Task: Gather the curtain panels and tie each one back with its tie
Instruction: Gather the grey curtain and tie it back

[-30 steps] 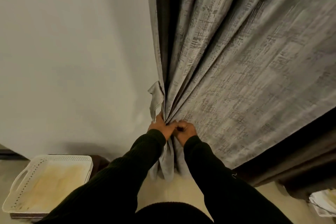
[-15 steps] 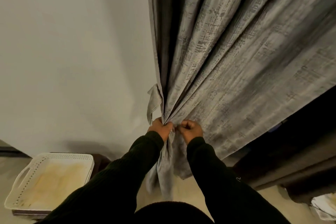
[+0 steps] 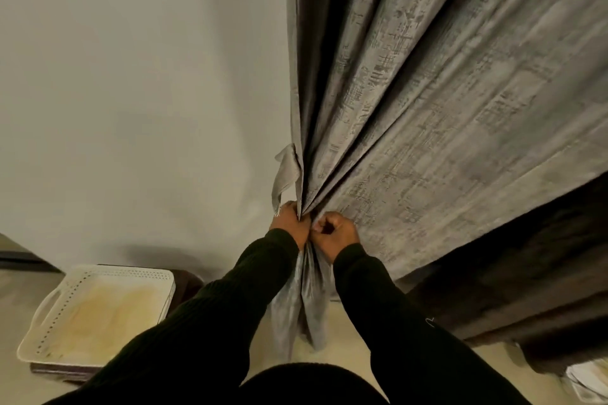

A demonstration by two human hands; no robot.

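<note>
A grey textured curtain panel [image 3: 427,108] hangs from the top and fans out to the right. Its folds are bunched together at waist height. My left hand [image 3: 289,222] grips the bunch on its left side. My right hand [image 3: 335,233] grips the bunch just to the right, knuckles toward me, touching the left hand. A strip of matching grey fabric, the tie [image 3: 284,174], sticks up and out to the left just above my left hand. Below the hands the curtain's lower end [image 3: 302,299] hangs down to the floor.
A plain pale wall [image 3: 131,92] fills the left. A white perforated tray with handles [image 3: 95,316] sits on the floor at lower left. Dark brown fabric [image 3: 526,273] lies behind the curtain's right edge. Something white [image 3: 589,385] shows at the bottom right corner.
The hands stay pressed together on the bunch. More of the curtain's right side has been drawn in, and the hanging lower end has narrowed and swung slightly.
</note>
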